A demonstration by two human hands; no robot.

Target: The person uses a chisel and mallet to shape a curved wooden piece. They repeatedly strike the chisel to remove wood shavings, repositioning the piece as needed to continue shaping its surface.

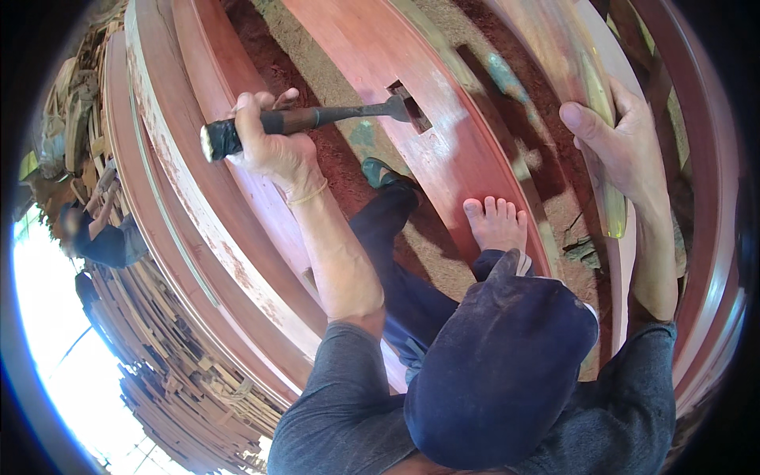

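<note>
My left hand (277,154) is wrapped round the dark handle of a chisel (340,116), whose back end has a worn, pale face. The chisel lies nearly level, and its blade meets a rectangular mortise (418,119) cut in a reddish wooden beam (356,47). Further right, my right hand (625,142) grips a long wooden club (566,47), broad at the far end and narrowing to a yellowish lower end. The club is apart from the chisel. Part of my right hand's fingers is hidden behind it.
My bare foot (499,226) presses on the beam; a green shoe (378,172) is on the ground to its left. More long beams (206,190) run along the left, and dark reddish ones (716,198) at right. Another person (111,237) is near stacked timber (182,396).
</note>
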